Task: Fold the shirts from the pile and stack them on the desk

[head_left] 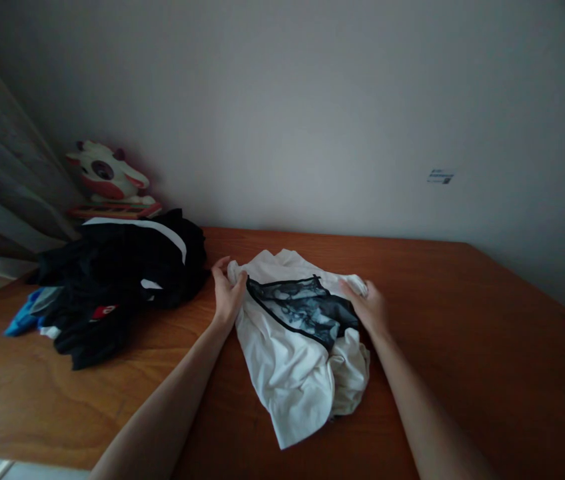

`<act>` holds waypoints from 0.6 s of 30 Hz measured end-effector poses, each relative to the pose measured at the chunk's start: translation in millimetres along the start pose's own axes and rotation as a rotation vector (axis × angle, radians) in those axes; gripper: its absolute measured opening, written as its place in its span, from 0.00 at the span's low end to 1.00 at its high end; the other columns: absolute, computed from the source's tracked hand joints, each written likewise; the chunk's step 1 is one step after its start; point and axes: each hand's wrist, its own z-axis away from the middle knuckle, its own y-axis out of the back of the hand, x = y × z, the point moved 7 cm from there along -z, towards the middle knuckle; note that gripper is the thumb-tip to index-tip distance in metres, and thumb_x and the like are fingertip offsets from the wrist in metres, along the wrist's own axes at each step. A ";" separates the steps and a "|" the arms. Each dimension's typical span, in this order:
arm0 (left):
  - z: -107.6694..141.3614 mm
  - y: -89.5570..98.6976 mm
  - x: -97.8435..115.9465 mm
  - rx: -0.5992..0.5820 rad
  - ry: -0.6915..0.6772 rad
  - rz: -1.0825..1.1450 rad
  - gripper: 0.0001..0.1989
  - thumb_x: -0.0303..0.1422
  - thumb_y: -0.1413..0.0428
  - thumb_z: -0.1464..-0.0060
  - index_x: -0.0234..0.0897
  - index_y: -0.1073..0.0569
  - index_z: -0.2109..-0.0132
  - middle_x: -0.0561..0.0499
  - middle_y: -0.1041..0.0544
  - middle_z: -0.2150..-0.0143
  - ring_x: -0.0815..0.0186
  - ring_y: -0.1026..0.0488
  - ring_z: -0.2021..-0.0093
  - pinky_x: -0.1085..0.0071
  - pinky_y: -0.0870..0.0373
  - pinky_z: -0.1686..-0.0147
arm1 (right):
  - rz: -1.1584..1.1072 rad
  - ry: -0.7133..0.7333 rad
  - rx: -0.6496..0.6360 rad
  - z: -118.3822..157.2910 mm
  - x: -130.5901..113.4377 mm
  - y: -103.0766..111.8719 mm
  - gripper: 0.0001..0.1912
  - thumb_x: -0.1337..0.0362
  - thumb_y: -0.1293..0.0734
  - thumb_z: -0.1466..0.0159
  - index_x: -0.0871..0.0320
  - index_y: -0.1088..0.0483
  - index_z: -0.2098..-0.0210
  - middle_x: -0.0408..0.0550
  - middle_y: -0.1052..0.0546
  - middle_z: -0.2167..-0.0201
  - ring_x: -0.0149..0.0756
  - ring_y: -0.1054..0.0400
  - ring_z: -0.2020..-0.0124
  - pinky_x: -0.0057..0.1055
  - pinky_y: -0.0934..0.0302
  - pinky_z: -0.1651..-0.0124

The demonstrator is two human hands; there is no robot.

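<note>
Setting is reading as a home; which room, cannot tell. Evidence: a pale curtain (7,173) is hanging in folds at far left; a cow-like toy (112,177) with a keyboard-style base is standing near a plain wall (287,120); dark everyday clothes (117,267) are lying heaped on a wooden worktop (462,347), a white garment (282,367) near them.
</note>
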 end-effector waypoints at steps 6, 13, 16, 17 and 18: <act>-3.3 8.9 5.6 0.056 0.055 0.056 0.17 0.42 0.38 0.47 0.39 0.31 0.55 0.51 0.28 0.61 0.64 0.28 0.61 0.69 0.31 0.59 | 0.142 0.116 -0.044 0.1 4.6 -8.5 0.28 0.36 0.30 0.52 0.53 0.29 0.68 0.51 0.20 0.68 0.46 0.27 0.66 0.36 0.39 0.64; -9.5 22.1 -2.9 0.194 0.158 0.088 0.13 0.40 0.40 0.51 0.39 0.30 0.60 0.54 0.30 0.66 0.67 0.32 0.66 0.71 0.35 0.64 | -0.125 0.075 0.221 -10.3 22.5 10.0 0.20 0.43 0.32 0.48 0.52 0.37 0.72 0.43 0.29 0.75 0.39 0.35 0.71 0.34 0.42 0.66; -15.3 36.3 -16.6 0.346 0.240 0.141 0.09 0.38 0.44 0.54 0.40 0.33 0.65 0.57 0.34 0.69 0.68 0.35 0.68 0.71 0.36 0.66 | -0.200 -0.004 0.441 -17.1 39.3 31.8 0.21 0.41 0.38 0.44 0.51 0.42 0.66 0.43 0.32 0.69 0.39 0.34 0.65 0.36 0.39 0.60; -17.7 41.4 -20.5 0.389 0.260 0.145 0.08 0.37 0.46 0.54 0.40 0.34 0.67 0.57 0.36 0.70 0.68 0.36 0.69 0.70 0.37 0.66 | -0.217 -0.024 0.496 -19.3 44.6 38.6 0.20 0.41 0.40 0.42 0.51 0.44 0.65 0.43 0.32 0.67 0.40 0.34 0.62 0.36 0.39 0.58; -20.3 45.9 -23.5 0.418 0.273 0.142 0.06 0.37 0.47 0.53 0.41 0.36 0.69 0.57 0.38 0.71 0.68 0.37 0.70 0.70 0.37 0.67 | -0.234 -0.039 0.536 -21.3 49.1 44.5 0.20 0.42 0.42 0.41 0.51 0.45 0.63 0.44 0.33 0.64 0.40 0.35 0.60 0.37 0.39 0.55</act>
